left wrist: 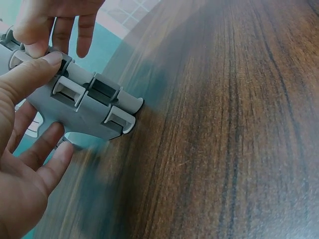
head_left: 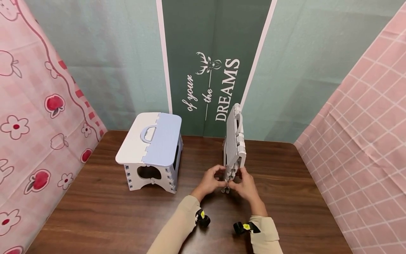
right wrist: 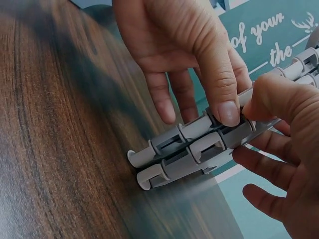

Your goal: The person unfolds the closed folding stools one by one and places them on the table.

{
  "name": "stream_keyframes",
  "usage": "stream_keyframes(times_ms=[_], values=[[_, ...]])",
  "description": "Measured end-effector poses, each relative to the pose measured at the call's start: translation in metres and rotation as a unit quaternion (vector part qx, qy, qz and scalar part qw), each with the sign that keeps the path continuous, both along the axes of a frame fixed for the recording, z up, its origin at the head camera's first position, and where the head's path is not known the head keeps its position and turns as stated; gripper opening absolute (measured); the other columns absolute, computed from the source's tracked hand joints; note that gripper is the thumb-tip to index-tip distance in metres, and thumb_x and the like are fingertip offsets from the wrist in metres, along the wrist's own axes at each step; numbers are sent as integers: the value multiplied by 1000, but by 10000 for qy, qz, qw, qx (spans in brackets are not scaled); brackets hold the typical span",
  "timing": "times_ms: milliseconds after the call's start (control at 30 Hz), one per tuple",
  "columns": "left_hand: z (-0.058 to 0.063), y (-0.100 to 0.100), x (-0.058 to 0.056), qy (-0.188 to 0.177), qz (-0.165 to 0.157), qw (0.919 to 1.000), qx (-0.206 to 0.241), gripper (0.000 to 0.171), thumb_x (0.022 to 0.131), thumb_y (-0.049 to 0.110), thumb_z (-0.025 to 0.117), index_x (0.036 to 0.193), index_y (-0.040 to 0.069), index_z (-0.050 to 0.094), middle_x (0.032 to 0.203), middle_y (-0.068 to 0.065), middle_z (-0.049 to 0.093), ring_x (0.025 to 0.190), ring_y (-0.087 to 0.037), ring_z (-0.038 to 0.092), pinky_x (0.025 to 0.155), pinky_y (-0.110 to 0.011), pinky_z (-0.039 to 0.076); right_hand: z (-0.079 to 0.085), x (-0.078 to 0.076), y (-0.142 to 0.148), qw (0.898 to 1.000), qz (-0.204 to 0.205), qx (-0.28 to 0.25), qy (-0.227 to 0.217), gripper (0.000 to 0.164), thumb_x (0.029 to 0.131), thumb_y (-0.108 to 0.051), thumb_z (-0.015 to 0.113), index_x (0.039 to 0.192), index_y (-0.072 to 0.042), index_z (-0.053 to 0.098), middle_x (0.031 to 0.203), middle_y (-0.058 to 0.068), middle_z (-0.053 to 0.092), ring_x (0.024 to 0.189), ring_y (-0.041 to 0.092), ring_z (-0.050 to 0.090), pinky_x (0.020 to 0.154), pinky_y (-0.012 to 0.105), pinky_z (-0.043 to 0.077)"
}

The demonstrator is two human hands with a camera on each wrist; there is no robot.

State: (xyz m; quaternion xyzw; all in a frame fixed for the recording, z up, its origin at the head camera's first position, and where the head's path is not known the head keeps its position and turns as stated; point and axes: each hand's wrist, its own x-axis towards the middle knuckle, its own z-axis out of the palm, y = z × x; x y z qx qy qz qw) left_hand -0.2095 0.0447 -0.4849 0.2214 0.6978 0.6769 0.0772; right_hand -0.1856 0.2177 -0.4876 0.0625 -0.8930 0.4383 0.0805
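Note:
A grey and white folding stool (head_left: 233, 141) stands on edge on the wooden table, folded flat, its carry handle (head_left: 239, 123) facing right. My left hand (head_left: 209, 182) grips its near hinged edge from the left, thumb on the edge. From the other side my right hand (head_left: 246, 186) grips the same edge, its thumb close to the left one. In the left wrist view the stool's interlocking hinge knuckles (left wrist: 70, 89) show between both hands. The right wrist view shows the hinged legs (right wrist: 199, 144) with their lower end at the tabletop.
To the left, an unfolded white and blue folding stool (head_left: 147, 141) stands upright on its legs. The brown wooden table (head_left: 95, 211) meets a green printed cloth (head_left: 196, 35) behind, with pink patterned cloths (head_left: 41, 123) at both sides.

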Motion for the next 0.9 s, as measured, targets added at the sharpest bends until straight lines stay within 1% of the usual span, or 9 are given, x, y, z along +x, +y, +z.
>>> stream_keyframes(times_ms=[233,467,600,700,733,800,900], values=[[-5,0,-2,-32,-87,9999,125,46,69,-13,73,112,-9,55,107,-26,57,99,-46,53,83,-58,41,-6,-2,2,9990,-18,-449,73,42,72,5,71,108,5,50,101,25,60,95,40,58,83,52,45],[-4,1,1,73,-86,9999,128,46,68,-14,70,111,-8,55,109,-24,54,98,-48,52,81,-60,41,-7,2,4,9987,-196,-455,104,39,73,1,71,107,3,50,99,22,60,93,39,58,80,52,46],[-2,1,4,101,-48,9999,41,47,69,-15,69,112,-9,53,111,-27,53,99,-48,51,81,-60,41,-5,3,6,9981,-251,-560,78,42,72,3,71,108,2,50,99,21,60,93,38,58,82,51,45],[-3,1,4,149,1,9999,-12,47,68,-14,69,112,-8,53,110,-26,53,97,-47,52,80,-60,41,-4,5,9,9976,-221,-645,102,44,70,5,71,109,4,49,99,21,59,92,38,57,83,51,44],[-5,1,4,173,23,9998,-18,47,67,-15,69,111,-8,54,109,-25,53,96,-46,52,80,-60,42,-5,6,10,9972,-213,-702,121,44,70,6,71,108,4,49,98,21,59,92,38,57,83,51,44],[-14,3,0,209,90,9997,-65,48,67,-14,70,111,-6,54,108,-21,54,95,-43,53,78,-57,43,-5,7,11,9967,-189,-769,170,44,68,6,72,107,5,50,96,20,59,91,37,57,83,50,44],[-28,5,-5,216,222,9993,-222,49,67,-12,72,112,-2,56,107,-12,55,94,-34,55,77,-49,47,-7,8,14,9963,-207,-800,214,41,68,7,72,103,5,51,94,18,60,90,35,57,82,49,45]])
